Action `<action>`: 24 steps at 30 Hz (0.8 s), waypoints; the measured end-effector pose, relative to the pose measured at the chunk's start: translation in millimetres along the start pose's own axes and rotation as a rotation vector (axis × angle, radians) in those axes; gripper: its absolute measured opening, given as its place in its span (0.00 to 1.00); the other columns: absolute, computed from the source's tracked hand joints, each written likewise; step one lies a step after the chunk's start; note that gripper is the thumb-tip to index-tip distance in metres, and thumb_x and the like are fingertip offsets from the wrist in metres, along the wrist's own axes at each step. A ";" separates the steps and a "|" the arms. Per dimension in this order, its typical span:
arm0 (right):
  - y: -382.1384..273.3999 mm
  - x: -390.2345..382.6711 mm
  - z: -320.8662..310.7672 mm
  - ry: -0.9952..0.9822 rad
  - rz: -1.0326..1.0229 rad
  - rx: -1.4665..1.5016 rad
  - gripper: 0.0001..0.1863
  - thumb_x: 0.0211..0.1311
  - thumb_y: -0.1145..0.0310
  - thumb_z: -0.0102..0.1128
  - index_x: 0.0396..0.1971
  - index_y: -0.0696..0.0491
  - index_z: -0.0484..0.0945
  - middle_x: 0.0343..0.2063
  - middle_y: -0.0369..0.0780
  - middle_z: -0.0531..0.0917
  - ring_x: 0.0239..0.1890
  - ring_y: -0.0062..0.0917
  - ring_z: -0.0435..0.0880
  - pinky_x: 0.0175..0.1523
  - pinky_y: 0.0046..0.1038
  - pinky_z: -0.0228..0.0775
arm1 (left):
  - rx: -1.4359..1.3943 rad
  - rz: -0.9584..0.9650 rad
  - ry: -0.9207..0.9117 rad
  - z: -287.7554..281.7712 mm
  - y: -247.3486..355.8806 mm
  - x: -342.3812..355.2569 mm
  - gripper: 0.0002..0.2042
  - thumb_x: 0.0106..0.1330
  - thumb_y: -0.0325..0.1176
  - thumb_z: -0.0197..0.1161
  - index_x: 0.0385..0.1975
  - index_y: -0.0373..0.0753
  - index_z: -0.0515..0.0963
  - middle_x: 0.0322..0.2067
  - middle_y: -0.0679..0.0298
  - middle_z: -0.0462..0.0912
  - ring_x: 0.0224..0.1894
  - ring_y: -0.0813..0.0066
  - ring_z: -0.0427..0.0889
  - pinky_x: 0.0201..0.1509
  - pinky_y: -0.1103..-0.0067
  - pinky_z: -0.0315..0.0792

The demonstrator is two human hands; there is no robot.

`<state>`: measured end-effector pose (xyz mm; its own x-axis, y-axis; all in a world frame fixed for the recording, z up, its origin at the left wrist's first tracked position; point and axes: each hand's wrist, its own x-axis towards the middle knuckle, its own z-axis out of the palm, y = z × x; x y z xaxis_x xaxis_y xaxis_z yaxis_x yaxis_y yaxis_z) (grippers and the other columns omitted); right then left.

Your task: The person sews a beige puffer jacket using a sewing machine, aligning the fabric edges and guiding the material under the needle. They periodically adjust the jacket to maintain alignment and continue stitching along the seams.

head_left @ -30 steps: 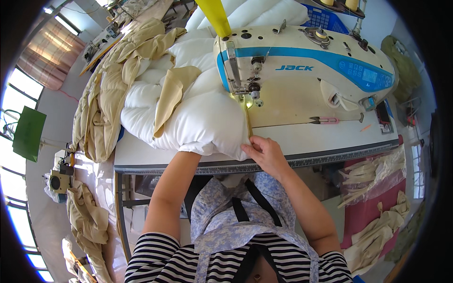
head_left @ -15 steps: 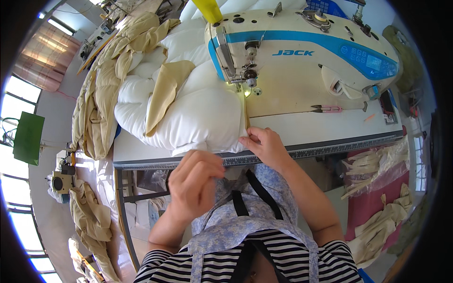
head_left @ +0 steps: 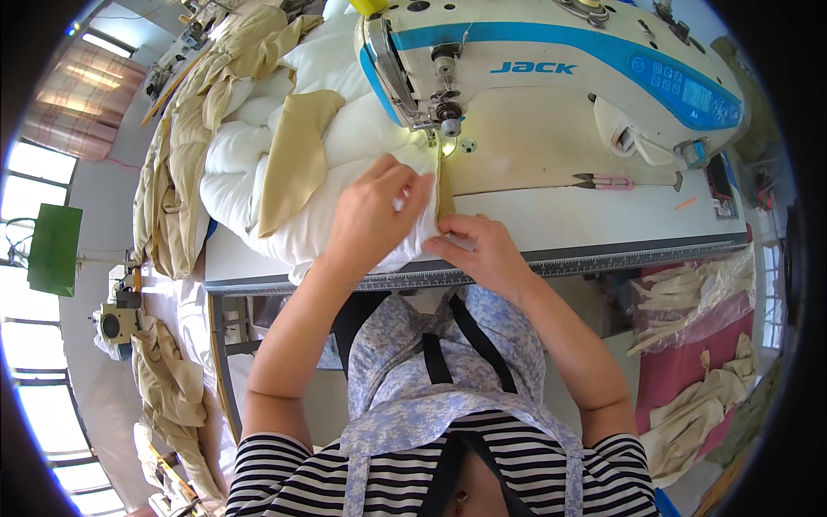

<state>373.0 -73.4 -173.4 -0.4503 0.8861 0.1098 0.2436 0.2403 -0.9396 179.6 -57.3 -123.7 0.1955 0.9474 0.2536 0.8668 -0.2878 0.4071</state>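
Observation:
A puffy white padded garment piece [head_left: 306, 233] lies under the needle area of a white and blue sewing machine [head_left: 551, 52]. Along its right side runs a narrow beige fabric edge [head_left: 445, 191], leading up to the lit presser foot. My right hand [head_left: 482, 250] pinches the white piece's edge near the table front. Above the white fabric, left of the seam edge, my left hand [head_left: 379, 207] has its fingers curled with thumb and forefinger near each other; whatever lies between them is hidden. A loose beige flap [head_left: 297, 159] rests on the padding.
Pink-handled thread snips [head_left: 603, 182] lie on the table right of the seam. A ruler strip [head_left: 594, 257] lines the front table edge. Beige padded fabric [head_left: 177, 189] is heaped at left. Plastic-wrapped beige pieces [head_left: 689, 293] lie at lower right.
My left hand has moved forward and right, from the table's front edge to over the white fabric beside the seam. The right hand still pinches the edge. The whole view has shifted slightly.

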 end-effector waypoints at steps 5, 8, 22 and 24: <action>10.2 4.6 -3.2 0.009 -0.383 -0.174 0.09 0.58 0.63 0.67 0.32 0.52 0.82 0.34 0.36 0.83 0.41 0.32 0.80 0.54 0.34 0.65 | 0.201 -0.033 -0.372 -7.8 19.6 14.0 0.14 0.67 0.43 0.58 0.33 0.35 0.76 0.24 0.51 0.82 0.29 0.47 0.82 0.36 0.61 0.74; 16.6 12.0 -7.5 0.062 -0.510 -0.323 0.08 0.57 0.63 0.67 0.30 0.51 0.82 0.32 0.34 0.81 0.41 0.29 0.79 0.54 0.34 0.63 | 0.104 -0.107 -0.234 -6.4 10.9 -0.6 0.12 0.68 0.38 0.58 0.42 0.36 0.74 0.28 0.52 0.82 0.32 0.48 0.82 0.39 0.62 0.73; 20.1 17.1 -19.3 -0.031 -0.498 -0.327 0.05 0.57 0.65 0.66 0.26 0.49 0.82 0.29 0.32 0.83 0.37 0.25 0.80 0.51 0.31 0.65 | 0.289 0.480 -0.111 15.0 20.5 8.2 0.07 0.50 0.28 0.64 0.29 0.38 0.76 0.33 0.62 0.75 0.43 0.61 0.78 0.51 0.70 0.73; 19.6 18.1 -19.3 -0.039 -0.489 -0.331 0.05 0.56 0.65 0.66 0.26 0.50 0.82 0.28 0.32 0.83 0.37 0.25 0.80 0.50 0.31 0.65 | 0.133 0.396 -0.159 17.4 10.5 9.8 0.08 0.52 0.25 0.64 0.32 0.36 0.76 0.40 0.61 0.77 0.45 0.59 0.78 0.52 0.68 0.74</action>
<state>386.2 -45.0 -183.5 -0.6077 0.6277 0.4865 0.2524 0.7335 -0.6311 198.6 -48.6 -132.2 0.5837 0.7802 0.2250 0.7601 -0.6225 0.1867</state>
